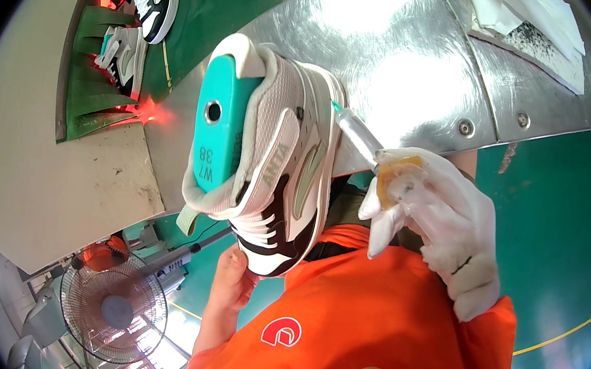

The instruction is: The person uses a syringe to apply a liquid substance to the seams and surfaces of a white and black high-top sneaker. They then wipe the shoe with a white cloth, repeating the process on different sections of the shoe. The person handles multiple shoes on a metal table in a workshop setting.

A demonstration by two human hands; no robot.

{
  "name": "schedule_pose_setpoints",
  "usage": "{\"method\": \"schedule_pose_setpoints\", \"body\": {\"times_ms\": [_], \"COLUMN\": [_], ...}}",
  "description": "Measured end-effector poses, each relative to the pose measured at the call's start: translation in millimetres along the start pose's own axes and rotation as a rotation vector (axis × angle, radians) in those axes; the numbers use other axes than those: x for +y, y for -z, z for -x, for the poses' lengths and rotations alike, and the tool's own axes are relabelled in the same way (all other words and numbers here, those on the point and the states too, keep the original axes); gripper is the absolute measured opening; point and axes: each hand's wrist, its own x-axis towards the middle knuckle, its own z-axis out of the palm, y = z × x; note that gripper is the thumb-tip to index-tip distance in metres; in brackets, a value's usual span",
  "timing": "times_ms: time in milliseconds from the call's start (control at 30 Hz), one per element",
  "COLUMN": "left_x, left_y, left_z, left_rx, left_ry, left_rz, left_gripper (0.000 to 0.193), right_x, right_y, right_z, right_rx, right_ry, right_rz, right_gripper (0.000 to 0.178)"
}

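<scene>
Right grip (449,209), white-gloved: fingers together, clamped on a clear applicator (361,135) with an amber band. Applicator points up and left of that grip; teal tip at the heel end of the sole edge (329,159), touching or just beside, can't tell which.

Left grip (235,280), bare: closed on the toe of the shoe (283,148); some fingers hidden underneath. Shoe extends up from this grip, left of the right grip, toe toward the body, opening turned left. Overlaps the tabletop (423,90) edge; can't tell if it rests there.

Progress, judged: upper and sole already joined, laces in, teal last (215,139) still inside. Work at the heel end looks under way. Left: probably the rest of the sole edge, then last removal. No bead of fluid readable, so share done unclear.

Around: 2 similar shoes (157,5) on a green rack (103,17), up and left of both grips; fan (117,312) lower left of left grip; white sheets (533,15) above right grip.
</scene>
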Motion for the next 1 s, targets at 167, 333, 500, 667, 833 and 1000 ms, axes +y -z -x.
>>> {"method": "schedule_pose_setpoints", "body": {"times_ms": [167, 333, 500, 667, 833, 1000], "left_x": [-17, -20, -28, -26, -19, 58], "left_y": [-3, -8, 6, 1, -8, 51], "left_z": [-6, -5, -5, -4, 1, -72], "left_rx": [-0.059, -0.140, -0.105, -0.167, 0.002, 0.213], "left_ry": [-0.001, -0.056, -0.085, -0.093, -0.225, -0.784], "left_rz": [0.006, 0.035, -0.007, -0.011, 0.169, 0.183], "left_gripper": [0.078, 0.073, 0.071, 0.078, 0.064, 0.049], "right_x": [8, 28, 44, 45, 44, 2], "right_y": [-9, -31, -44, -54, -56, -52], "right_z": [14, 37, 41, 50, 63, 48], "right_rx": [0.011, -0.013, -0.058, -0.049, 0.376, 0.285], "right_ry": [0.013, 0.001, -0.039, -0.046, 0.375, 0.719], "right_rz": [0.002, 0.006, 0.018, 0.070, 0.310, 0.667], "right_gripper": [0.058, 0.062, 0.065, 0.069, 0.063, 0.069]}}
